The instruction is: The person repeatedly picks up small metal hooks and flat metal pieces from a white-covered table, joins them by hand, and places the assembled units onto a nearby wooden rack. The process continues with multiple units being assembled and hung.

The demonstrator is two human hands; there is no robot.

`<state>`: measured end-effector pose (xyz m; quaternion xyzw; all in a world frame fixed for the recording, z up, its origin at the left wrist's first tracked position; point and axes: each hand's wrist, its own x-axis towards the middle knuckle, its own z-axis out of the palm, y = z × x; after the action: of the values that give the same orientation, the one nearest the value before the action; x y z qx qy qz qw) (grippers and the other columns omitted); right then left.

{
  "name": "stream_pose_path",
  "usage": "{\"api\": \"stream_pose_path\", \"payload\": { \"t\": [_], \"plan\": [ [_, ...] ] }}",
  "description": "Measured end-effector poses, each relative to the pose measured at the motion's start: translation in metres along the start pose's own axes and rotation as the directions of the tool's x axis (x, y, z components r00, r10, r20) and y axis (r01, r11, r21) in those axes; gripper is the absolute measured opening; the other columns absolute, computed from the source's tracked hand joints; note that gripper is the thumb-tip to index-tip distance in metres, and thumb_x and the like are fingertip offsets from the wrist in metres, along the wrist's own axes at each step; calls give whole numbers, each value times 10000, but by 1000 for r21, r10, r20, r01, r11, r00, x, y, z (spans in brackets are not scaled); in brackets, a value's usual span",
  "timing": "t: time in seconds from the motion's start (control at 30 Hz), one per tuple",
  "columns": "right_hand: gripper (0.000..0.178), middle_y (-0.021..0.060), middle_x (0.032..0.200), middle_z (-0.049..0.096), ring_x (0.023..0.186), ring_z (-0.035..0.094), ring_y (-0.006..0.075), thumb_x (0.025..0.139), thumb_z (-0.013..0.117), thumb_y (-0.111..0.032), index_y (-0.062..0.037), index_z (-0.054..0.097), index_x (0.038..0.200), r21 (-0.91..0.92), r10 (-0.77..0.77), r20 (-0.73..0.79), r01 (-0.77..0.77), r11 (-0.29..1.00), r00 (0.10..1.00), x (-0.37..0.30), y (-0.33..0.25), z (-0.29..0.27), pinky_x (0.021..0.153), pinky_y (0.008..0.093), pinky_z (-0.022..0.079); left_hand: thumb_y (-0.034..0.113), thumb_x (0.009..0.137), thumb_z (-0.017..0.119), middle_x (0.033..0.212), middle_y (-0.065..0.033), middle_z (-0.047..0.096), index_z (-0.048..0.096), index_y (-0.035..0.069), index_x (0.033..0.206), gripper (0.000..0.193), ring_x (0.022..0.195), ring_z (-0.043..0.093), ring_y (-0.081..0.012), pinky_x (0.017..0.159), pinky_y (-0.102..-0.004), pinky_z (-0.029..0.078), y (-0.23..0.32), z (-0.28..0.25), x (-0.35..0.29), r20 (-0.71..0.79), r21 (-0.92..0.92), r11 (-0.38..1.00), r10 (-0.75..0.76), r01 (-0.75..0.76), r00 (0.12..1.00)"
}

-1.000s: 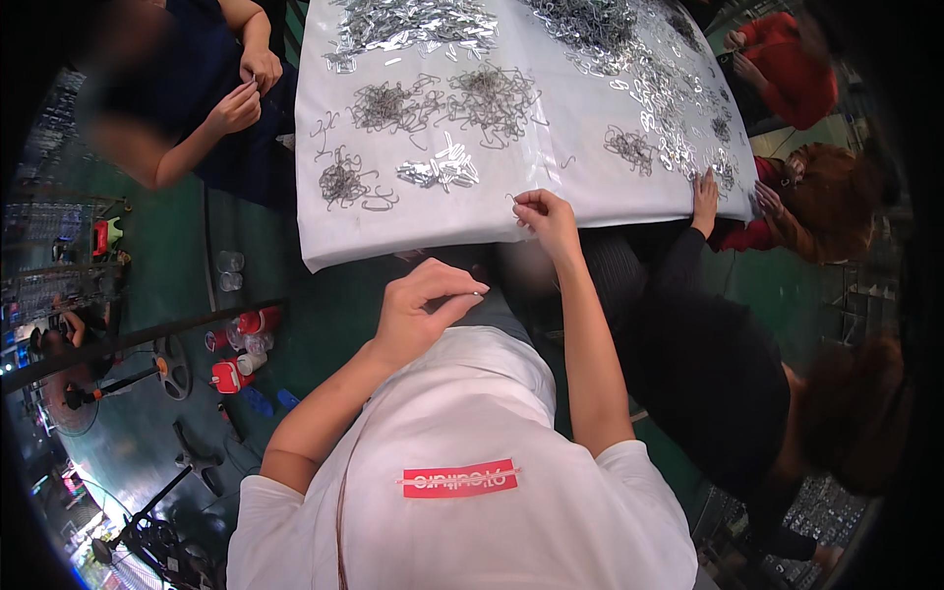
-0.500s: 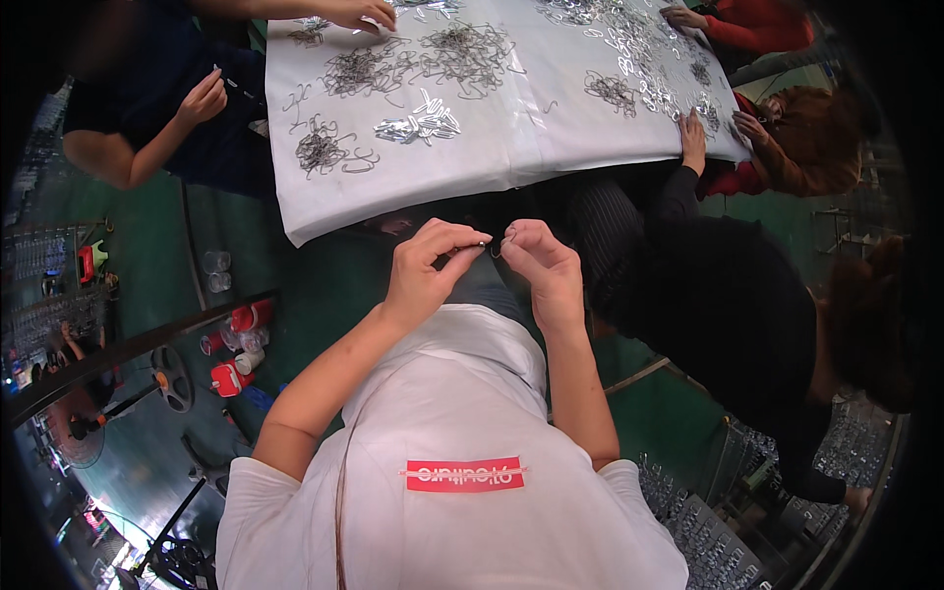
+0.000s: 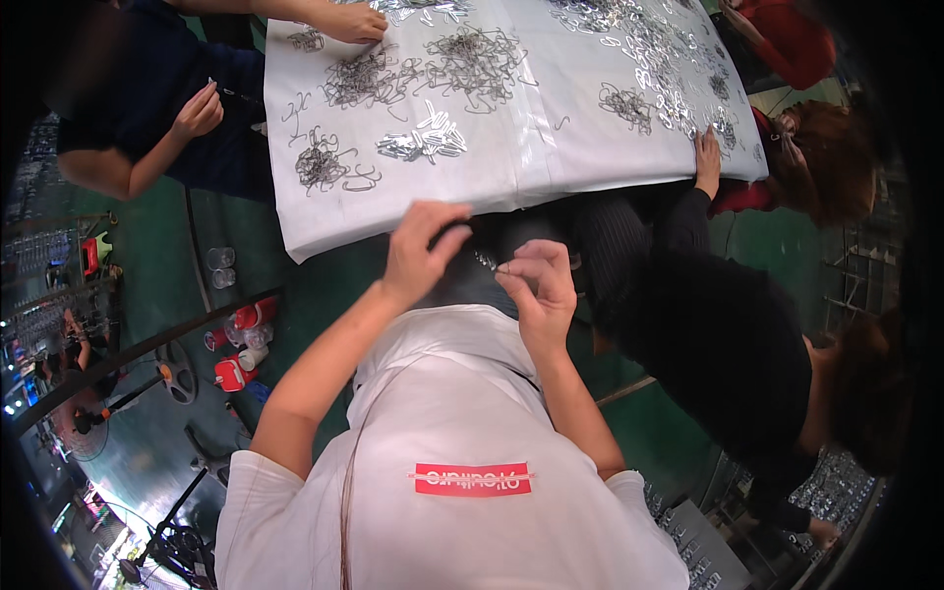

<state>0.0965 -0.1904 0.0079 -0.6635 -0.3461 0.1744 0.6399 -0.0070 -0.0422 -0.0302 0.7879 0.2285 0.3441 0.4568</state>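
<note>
In the head view, a small shiny metal piece [image 3: 486,261] sticks out from the pinched thumb and fingers of my right hand [image 3: 543,290]. It is blurred, and its exact shape is hard to make out. My left hand [image 3: 421,251] is up and to the left of it, slightly smeared, thumb and fingers apart with nothing visible between them. Both hands hover above my lap, just short of the table's near edge. On the white-covered table [image 3: 393,202] lie a heap of silvery flat metal pieces [image 3: 425,141] and a pile of thin wire hooks [image 3: 329,164].
More wire hooks [image 3: 472,61] and shiny metal parts [image 3: 669,93] spread over the table. A person in dark blue [image 3: 197,118] works at the left, and a person in black [image 3: 708,334] leans in at the right. Red and clear jugs [image 3: 236,372] stand on the green floor.
My hands, fingertips nearly together before, have drawn apart. The left has opened and moved slightly up and left; the right has dropped a little, still pinching the metal piece.
</note>
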Motion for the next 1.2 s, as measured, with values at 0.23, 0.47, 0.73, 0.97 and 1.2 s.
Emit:
{"api": "stream_pose_path", "payload": {
  "t": [0.23,0.47,0.73,0.97,1.2],
  "plan": [
    [144,57,954,534,875,563,167,719,742,58,-27,681,818,-50,65,40,-63,997,997,13,6,-10,754,275,479,136,821,696,898,-89,663,709,80,891,90,875,587,-284,780,-368,472,-116,0,96,-55,429,903,6,19,998],
    [145,52,936,538,848,576,154,726,732,78,-20,690,825,-11,105,33,-105,994,994,28,14,-11,731,264,488,270,771,748,1003,-29,626,713,137,870,169,1064,517,-245,861,-436,422,-148,20,141,-207,690,647,-254,325,945],
    [121,59,914,548,812,585,157,732,736,50,-16,696,826,-33,83,54,-81,996,995,34,19,-1,699,268,490,181,814,697,964,-51,641,687,117,927,130,1028,533,-251,873,-439,418,-142,35,152,-133,748,587,-325,310,936],
    [105,63,912,548,818,575,166,733,741,19,-21,685,813,-90,80,47,-75,993,996,30,21,8,716,278,470,67,841,663,858,-44,677,693,60,1029,190,787,627,-173,728,-287,493,-71,12,112,18,52,926,-376,375,926],
    [103,58,870,570,805,573,193,721,760,-42,-46,703,806,-99,76,9,-74,992,997,34,22,19,679,306,462,80,875,674,878,-45,686,652,-26,1015,176,801,616,-77,730,-224,489,25,-5,46,333,-357,716,-503,600,798]
  ]
}}
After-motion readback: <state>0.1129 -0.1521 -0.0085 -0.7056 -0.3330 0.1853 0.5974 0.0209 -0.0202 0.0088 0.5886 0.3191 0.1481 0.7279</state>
